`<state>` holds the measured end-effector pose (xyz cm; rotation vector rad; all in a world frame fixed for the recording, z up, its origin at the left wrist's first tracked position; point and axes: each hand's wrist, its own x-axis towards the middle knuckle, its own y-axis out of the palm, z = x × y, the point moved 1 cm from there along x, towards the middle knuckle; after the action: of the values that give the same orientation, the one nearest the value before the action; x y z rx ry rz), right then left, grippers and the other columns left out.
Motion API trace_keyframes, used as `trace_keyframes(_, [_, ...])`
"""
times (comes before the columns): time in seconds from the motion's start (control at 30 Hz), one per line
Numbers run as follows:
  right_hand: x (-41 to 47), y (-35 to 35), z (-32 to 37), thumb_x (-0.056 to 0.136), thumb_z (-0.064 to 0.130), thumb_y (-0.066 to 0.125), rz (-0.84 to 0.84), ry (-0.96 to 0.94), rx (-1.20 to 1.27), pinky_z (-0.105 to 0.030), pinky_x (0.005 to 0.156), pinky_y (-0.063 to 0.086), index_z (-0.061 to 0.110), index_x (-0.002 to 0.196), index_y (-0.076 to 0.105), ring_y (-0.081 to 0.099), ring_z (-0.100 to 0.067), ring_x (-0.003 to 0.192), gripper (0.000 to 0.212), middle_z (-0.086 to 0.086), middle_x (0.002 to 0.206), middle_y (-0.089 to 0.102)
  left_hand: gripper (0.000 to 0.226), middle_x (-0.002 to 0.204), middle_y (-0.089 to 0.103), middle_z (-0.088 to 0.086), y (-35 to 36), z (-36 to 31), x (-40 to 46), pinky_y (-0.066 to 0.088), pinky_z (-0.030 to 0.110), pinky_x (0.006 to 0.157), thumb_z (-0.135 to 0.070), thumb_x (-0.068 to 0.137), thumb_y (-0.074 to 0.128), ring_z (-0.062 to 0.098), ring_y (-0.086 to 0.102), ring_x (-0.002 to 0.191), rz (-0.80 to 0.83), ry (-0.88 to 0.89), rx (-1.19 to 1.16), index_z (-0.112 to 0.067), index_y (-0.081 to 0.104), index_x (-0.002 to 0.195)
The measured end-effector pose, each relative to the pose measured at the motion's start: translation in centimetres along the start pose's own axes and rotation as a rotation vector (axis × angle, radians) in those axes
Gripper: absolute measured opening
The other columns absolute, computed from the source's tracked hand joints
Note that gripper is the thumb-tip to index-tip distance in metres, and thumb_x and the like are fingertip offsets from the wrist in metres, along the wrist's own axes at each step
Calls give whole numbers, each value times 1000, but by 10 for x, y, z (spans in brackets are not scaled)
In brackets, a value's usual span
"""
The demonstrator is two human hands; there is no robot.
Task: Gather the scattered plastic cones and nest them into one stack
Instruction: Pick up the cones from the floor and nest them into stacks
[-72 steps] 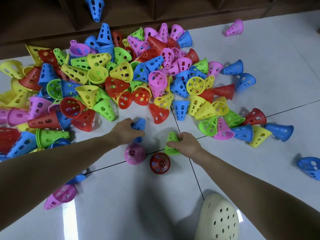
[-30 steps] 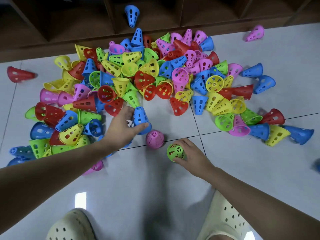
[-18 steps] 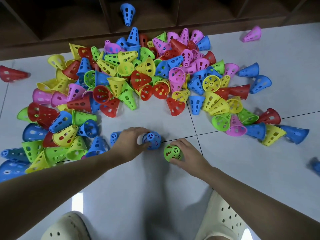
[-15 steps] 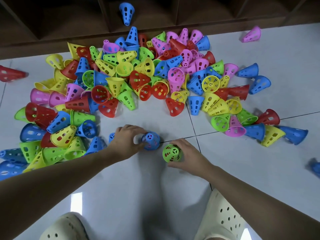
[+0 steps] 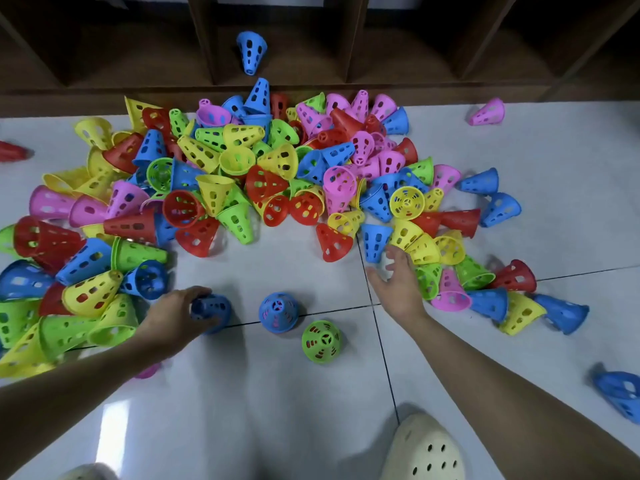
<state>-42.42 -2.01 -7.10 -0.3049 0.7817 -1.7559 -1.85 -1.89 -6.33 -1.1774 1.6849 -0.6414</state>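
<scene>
- Glossy white tile floor point(image 5: 277, 410) with dark grout lines – a brown wooden shelf unit point(image 5: 398, 46) runs along the far side, one blue cone point(image 5: 251, 51) sitting in it.
- Perforated plastic cones in red, yellow, green, pink and blue sprawl in a big pile point(image 5: 259, 174) against the shelf.
- Two stand upright in front: a blue stack point(image 5: 279, 312) with pink showing through the holes, and a green stack point(image 5: 321, 340) over red.
- Left hand point(image 5: 173, 315) curls round a blue cone on its side point(image 5: 211, 311).
- Right hand point(image 5: 398, 282) – fingers spread, holding nothing, just beside an upside-down blue cone point(image 5: 375, 242).
- Cream clog point(image 5: 424, 448) at the bottom.
</scene>
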Motion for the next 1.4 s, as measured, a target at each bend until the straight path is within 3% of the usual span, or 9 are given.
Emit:
trace_keyframes(0.17, [31, 18, 8, 88, 22, 73, -26, 70, -11, -40, 111, 40, 15, 153, 31, 46, -29, 133, 78, -11, 144, 42, 61, 108, 70, 6, 7, 5, -9, 55, 36, 84, -34, 72, 86, 24, 66, 93, 19, 43, 61, -23, 62, 127])
trace_keyframes(0.33, [47, 27, 15, 86, 22, 73, -103, 81, -61, -41, 105, 43, 12, 152, 31, 46, -30, 132, 79, -11, 141, 50, 48, 103, 67, -1, -9, -19, -18, 50, 35, 78, -48, 81, 75, 15, 63, 84, -98, 95, -155, -27, 56, 119])
trace_keyframes(0.47, [57, 31, 13, 84, 27, 74, -125, 105, -46, -42, 93, 51, 15, 149, 33, 57, -31, 121, 77, -8, 135, 56, 51, 114, 63, -11, -30, -60, -32, 47, 31, 89, -60, 87, 63, 8, 60, 103, -203, 266, -277, -27, 55, 124])
trace_keyframes(0.6, [65, 31, 17, 88, 24, 71, -106, 144, -1, -39, 93, 50, 16, 152, 29, 62, -30, 118, 77, -5, 133, 62, 61, 128, 56, -18, -26, -85, -36, 42, 25, 98, -68, 86, 56, 1, 52, 116, -133, 369, -240, -29, 51, 132])
trace_keyframes(0.73, [70, 30, 18, 91, 13, 67, -79, 184, 91, -39, 101, 50, 14, 151, 28, 62, -25, 120, 71, -2, 132, 64, 52, 129, 48, -13, -10, -98, -28, 43, 23, 99, -69, 88, 53, 5, 52, 114, -52, 511, -139, -26, 54, 118])
trace_keyframes(0.93, [65, 27, 18, 94, 6, 60, -51, 153, 244, -30, 85, 54, 13, 143, 36, 62, 0, 85, 55, 18, 98, 60, 57, 126, 50, -8, 11, -88, -12, 46, 24, 94, -68, 77, 61, 10, 55, 110, -10, 486, -87, -31, 60, 121])
trace_keyframes(1.07, [54, 22, 19, 94, 11, 62, -33, 131, 358, -40, 83, 59, 21, 134, 48, 69, -20, 93, 43, -7, 115, 66, 56, 120, 56, -9, 18, -83, -5, 52, 35, 92, -53, 75, 75, 15, 59, 105, 36, 448, -45, -37, 63, 127])
trace_keyframes(1.13, [47, 14, 22, 95, 9, 62, -41, 124, 422, -47, 85, 59, 25, 123, 55, 68, -31, 96, 32, -8, 112, 66, 55, 119, 58, -8, 21, -84, -3, 52, 35, 93, -45, 76, 81, 15, 59, 105, 41, 413, -30, -36, 63, 128])
trace_keyframes(1.4, [9, -31, 48, 94, 6, 66, 38, 131, 618, -25, 73, 56, 22, 105, 65, 68, -24, 91, 20, -12, 110, 69, 64, 125, 55, -7, 17, -84, 2, 48, 36, 98, -46, 76, 81, 17, 58, 110, 100, 340, 50, -36, 57, 135])
